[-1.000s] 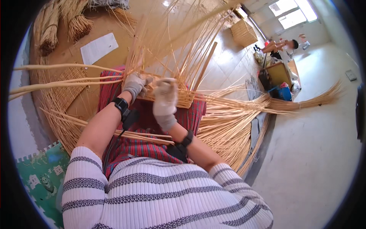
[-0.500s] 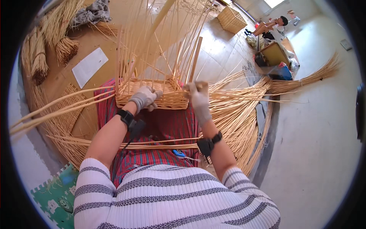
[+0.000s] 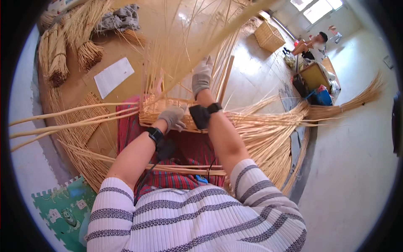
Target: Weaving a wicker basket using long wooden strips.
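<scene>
A half-woven wicker basket (image 3: 147,119) rests on the red striped cloth (image 3: 126,136) over my lap, its thin stakes (image 3: 228,80) standing upright. My gloved left hand (image 3: 173,117) is closed over the near wall, thumb on the inner side and fingers curled down outside. My gloved right hand (image 3: 202,77) is lifted above the basket among the stakes. Its fingers look closed, but what they hold is hidden. One thick pale rod (image 3: 228,31), blurred and close, slants across in front of the stakes. Several long rods (image 3: 75,126) stick out left from the basket.
A large fan of loose willow rods (image 3: 264,143) spreads at my right. Tied bundles (image 3: 58,63), a grey cloth (image 3: 119,19) and a white sheet (image 3: 114,77) lie far left. A finished basket (image 3: 269,37) stands farther back, near a seated person (image 3: 312,44). A green foam mat (image 3: 63,210) lies near left.
My right hand has moved from the basket's right rim up and inward, above it. My left hand stays on the near wall. The thick rod has swung to the right; the whole view has shifted slightly.
</scene>
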A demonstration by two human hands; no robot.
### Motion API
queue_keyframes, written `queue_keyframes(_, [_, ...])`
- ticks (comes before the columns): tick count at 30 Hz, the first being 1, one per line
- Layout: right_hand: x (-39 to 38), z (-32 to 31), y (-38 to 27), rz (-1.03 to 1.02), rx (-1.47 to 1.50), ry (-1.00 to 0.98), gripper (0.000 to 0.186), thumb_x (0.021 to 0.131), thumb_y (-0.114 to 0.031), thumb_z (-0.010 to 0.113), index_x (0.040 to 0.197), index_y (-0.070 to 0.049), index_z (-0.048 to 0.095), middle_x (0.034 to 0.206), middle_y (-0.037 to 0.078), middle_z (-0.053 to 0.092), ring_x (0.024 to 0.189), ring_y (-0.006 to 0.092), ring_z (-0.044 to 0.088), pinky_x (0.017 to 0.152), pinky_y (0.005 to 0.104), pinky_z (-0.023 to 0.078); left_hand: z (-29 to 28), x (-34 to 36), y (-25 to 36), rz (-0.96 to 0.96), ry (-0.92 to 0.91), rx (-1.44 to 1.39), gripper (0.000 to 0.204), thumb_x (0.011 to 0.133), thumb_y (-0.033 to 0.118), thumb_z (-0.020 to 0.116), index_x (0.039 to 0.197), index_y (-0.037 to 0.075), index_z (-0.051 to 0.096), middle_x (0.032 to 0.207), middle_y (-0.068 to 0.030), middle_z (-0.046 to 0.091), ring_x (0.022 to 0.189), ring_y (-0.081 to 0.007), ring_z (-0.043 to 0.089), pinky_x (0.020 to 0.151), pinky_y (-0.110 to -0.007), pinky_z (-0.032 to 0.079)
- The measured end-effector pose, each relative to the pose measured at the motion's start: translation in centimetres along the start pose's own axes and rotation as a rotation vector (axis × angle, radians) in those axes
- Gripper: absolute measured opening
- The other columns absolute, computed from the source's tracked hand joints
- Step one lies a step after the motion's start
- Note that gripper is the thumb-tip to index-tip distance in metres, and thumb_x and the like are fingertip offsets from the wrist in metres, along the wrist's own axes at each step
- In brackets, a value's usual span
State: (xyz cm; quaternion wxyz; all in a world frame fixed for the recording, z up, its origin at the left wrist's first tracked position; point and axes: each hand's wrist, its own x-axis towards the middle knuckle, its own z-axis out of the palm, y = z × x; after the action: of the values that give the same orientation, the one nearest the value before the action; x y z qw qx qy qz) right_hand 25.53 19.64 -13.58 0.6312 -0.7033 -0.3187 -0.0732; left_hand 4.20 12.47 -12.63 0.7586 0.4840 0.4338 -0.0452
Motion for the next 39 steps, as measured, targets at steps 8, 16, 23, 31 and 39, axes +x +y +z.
queue_keyframes(8, [-10.8, -20.5, -3.6, 0.125, 0.863, -0.162, 0.019, 0.104, -0.028, 0.052, 0.102, -0.009, 0.052, 0.062, -0.003, 0.042, 0.048, 0.0121, 0.037, 0.047, 0.0291, 0.034, -0.9, -2.1, -0.6, 0.178, 0.076, 0.058, 0.044, 0.097, 0.033, 0.061, 0.123, -0.002, 0.054, 0.1, -0.0223, 0.07, 0.076, -0.0347, 0.074, 0.053, -0.041, 0.059])
queue_keyframes(16, [-14.8, -19.9, -6.4, 0.453, 0.305, -0.094, 0.039, 0.105, -0.046, 0.05, 0.104, -0.009, 0.062, 0.086, 0.007, 0.069, 0.08, 0.0185, 0.066, 0.073, 0.034, 0.054, 0.6, -2.0, 2.4, 0.466, 0.702, 0.734, 0.073, 0.069, 0.05, 0.088, 0.118, 0.004, 0.061, 0.108, -0.0174, 0.072, 0.105, -0.0324, 0.068, 0.089, -0.042, 0.051])
queue_keyframes(23, [-9.2, -27.0, -7.5, 0.55, 0.525, -0.006, 0.012, 0.099, -0.014, 0.065, 0.105, -0.01, 0.056, 0.085, 0.005, 0.07, 0.081, 0.0154, 0.071, 0.054, 0.0248, 0.052, 4.2, -3.0, 1.3, 0.664, 0.344, 0.305, 0.024, 0.096, 0.0, 0.046, 0.114, 0.003, 0.061, 0.11, -0.0168, 0.063, 0.069, -0.0197, 0.067, 0.059, -0.03, 0.055])
queue_keyframes(31, [0.2, -15.7, -7.9, -0.665, -0.501, -0.381, 0.05, 0.091, -0.006, 0.068, 0.138, -0.01, 0.051, 0.131, 0.009, 0.061, 0.105, 0.0133, 0.06, 0.09, 0.0298, 0.052, 7.1, 2.5, -0.6, 0.499, 0.333, 0.704, 0.031, 0.102, 0.026, 0.051, 0.123, 0.004, 0.055, 0.088, -0.0237, 0.07, 0.068, -0.0336, 0.072, 0.059, -0.046, 0.058])
queue_keyframes(39, [4.1, -25.7, 0.7, 0.136, -0.612, -0.815, 0.057, 0.087, -0.035, 0.075, 0.133, -0.005, 0.059, 0.117, 0.016, 0.07, 0.097, 0.0223, 0.065, 0.091, 0.0337, 0.051, 9.6, -1.7, 2.5, 0.189, 0.068, 0.094, 0.029, 0.103, 0.033, 0.054, 0.106, 0.004, 0.056, 0.088, -0.0167, 0.069, 0.054, -0.0228, 0.068, 0.045, -0.033, 0.055])
